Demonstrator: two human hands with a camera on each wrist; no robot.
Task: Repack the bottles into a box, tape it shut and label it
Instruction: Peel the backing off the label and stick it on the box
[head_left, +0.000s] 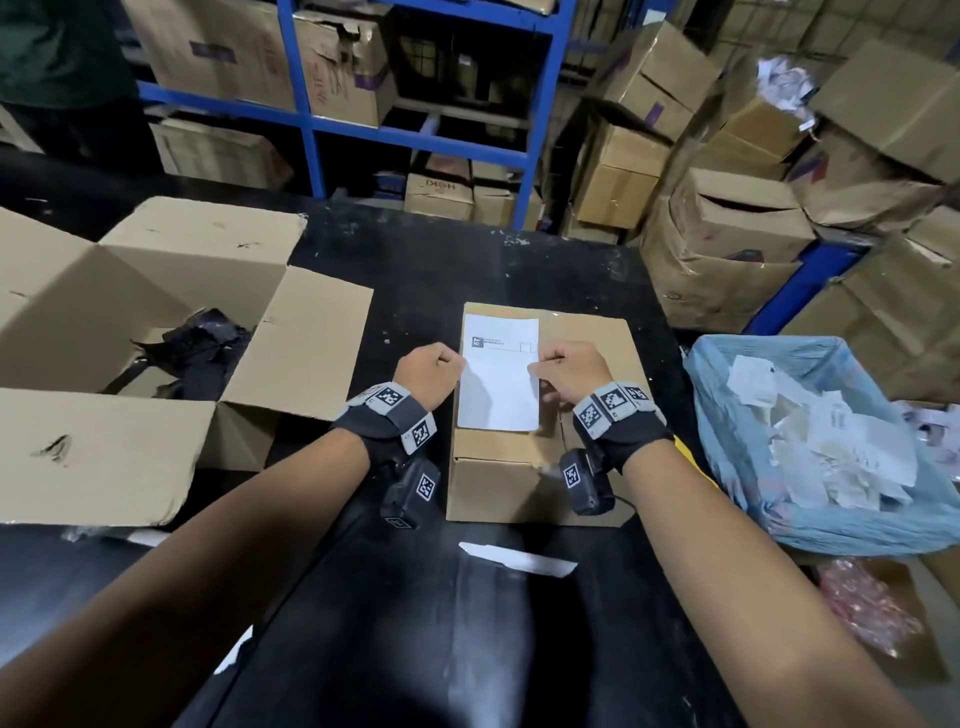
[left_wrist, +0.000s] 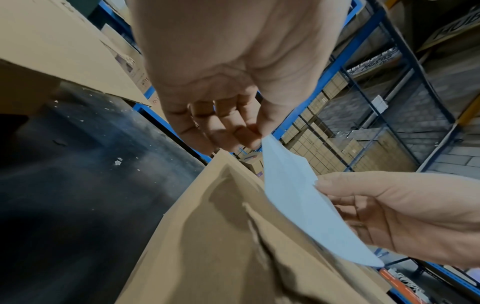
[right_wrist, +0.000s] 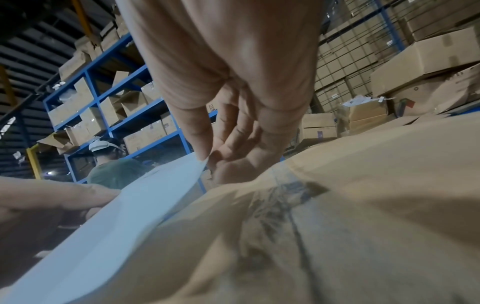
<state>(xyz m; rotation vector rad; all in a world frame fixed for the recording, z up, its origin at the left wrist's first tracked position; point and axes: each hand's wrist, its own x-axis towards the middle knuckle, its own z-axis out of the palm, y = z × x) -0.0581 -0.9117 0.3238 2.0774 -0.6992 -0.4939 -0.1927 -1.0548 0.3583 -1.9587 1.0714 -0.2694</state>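
A closed brown cardboard box (head_left: 587, 353) stands on the black table (head_left: 431, 270) in front of me. A white shipping label (head_left: 500, 376) hangs just above the box's top, over its left half. My left hand (head_left: 431, 371) pinches the label's left edge and my right hand (head_left: 569, 369) pinches its right edge. In the left wrist view the label (left_wrist: 298, 197) curves above the box (left_wrist: 207, 236), held between thumb and fingers. The right wrist view shows the label (right_wrist: 124, 222) lifted off the box (right_wrist: 337, 205), with clear tape along the seam. No bottles are visible.
A large open box (head_left: 130, 332) with dark plastic inside sits at the left. A blue bag (head_left: 727, 415) full of paper scraps stands at the right. A white paper strip (head_left: 519, 558) lies near the table's front. Blue shelving (head_left: 540, 119) and stacked boxes fill the back; another person (right_wrist: 114, 170) stands there.
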